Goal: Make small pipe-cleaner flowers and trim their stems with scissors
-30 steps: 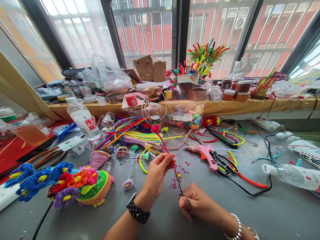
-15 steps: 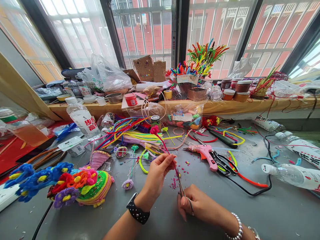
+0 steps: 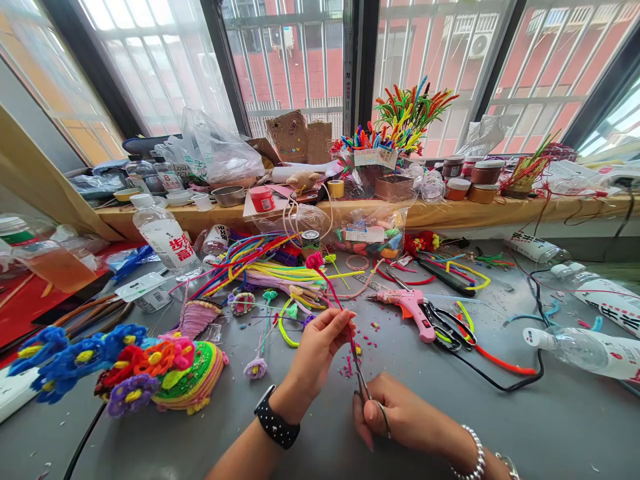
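My left hand (image 3: 320, 347) pinches the dark red stem of a pipe-cleaner flower (image 3: 315, 261), whose pink head points up and away. In my right hand (image 3: 393, 407) is a pair of scissors (image 3: 363, 387), with my fingers through the handles. The blades point up towards the stem's lower end, just below my left fingertips; whether they touch it I cannot tell. Small pink and red clippings (image 3: 347, 368) lie on the grey table behind the blades.
Left stands a decorated piece with fuzzy flowers (image 3: 135, 373). Behind it lies a bundle of pipe cleaners (image 3: 280, 275). A pink glue gun (image 3: 407, 307) and black-handled pliers (image 3: 450, 327) lie right of my hands. Plastic bottles (image 3: 585, 350) lie at the far right.
The flower's pink head has shifted slightly to the right. My right hand and the scissors have moved a little, with the blades still near the stem.
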`<action>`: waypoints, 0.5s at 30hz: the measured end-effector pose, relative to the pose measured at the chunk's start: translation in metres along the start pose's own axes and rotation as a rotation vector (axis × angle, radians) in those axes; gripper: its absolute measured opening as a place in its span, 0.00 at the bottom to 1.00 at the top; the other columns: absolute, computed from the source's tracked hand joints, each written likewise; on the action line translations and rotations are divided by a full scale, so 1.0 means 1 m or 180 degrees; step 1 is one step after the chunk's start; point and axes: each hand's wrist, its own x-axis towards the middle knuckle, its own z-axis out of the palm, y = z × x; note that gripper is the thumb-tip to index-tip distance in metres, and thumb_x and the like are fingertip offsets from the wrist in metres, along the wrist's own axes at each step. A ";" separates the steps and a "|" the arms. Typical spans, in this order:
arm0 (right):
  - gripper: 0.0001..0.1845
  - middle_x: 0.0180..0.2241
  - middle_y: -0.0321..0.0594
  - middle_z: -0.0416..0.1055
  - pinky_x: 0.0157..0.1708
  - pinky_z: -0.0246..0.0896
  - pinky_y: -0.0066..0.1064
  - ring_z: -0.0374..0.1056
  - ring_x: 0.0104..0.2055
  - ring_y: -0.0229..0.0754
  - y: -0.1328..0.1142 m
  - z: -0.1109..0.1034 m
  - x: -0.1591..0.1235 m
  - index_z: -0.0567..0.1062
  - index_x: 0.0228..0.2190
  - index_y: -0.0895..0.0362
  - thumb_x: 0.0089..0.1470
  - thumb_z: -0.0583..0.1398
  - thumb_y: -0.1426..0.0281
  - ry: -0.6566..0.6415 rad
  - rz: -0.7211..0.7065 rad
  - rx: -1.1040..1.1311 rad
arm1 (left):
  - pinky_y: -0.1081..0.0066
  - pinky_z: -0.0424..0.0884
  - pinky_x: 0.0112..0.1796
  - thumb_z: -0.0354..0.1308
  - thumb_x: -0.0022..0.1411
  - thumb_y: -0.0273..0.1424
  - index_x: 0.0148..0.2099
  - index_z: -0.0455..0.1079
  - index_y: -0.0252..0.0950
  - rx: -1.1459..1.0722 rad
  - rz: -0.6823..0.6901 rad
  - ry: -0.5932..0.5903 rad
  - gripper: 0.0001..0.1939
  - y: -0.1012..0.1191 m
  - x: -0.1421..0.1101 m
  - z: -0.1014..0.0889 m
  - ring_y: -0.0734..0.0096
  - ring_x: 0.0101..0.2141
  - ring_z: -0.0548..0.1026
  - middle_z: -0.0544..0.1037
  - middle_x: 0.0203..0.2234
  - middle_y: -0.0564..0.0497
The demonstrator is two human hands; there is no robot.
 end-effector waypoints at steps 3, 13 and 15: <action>0.41 0.11 0.31 0.50 0.17 0.43 0.21 0.48 0.15 0.27 0.000 0.000 -0.001 0.67 0.14 0.63 0.47 0.35 0.44 0.0012 -0.0039 0.0091 | 0.81 0.63 0.25 0.63 0.43 0.32 0.25 0.71 0.32 -0.0034 -0.0039 -0.0033 0.08 0.000 0.000 0.000 0.82 0.21 0.67 0.71 0.17 0.54; 0.40 0.11 0.29 0.47 0.15 0.41 0.21 0.45 0.14 0.27 0.004 0.003 0.000 0.66 0.14 0.63 0.45 0.36 0.42 0.0008 0.0084 0.0439 | 0.81 0.63 0.27 0.61 0.46 0.31 0.26 0.72 0.32 -0.0037 -0.0022 -0.0111 0.06 -0.004 0.001 -0.002 0.83 0.22 0.68 0.72 0.19 0.54; 0.40 0.10 0.29 0.46 0.14 0.41 0.21 0.45 0.13 0.27 0.004 0.003 0.000 0.65 0.13 0.63 0.45 0.36 0.42 -0.0003 0.0117 0.0486 | 0.81 0.63 0.26 0.61 0.45 0.31 0.26 0.72 0.32 -0.0016 -0.0005 -0.0111 0.06 -0.003 0.001 -0.002 0.83 0.22 0.68 0.72 0.19 0.54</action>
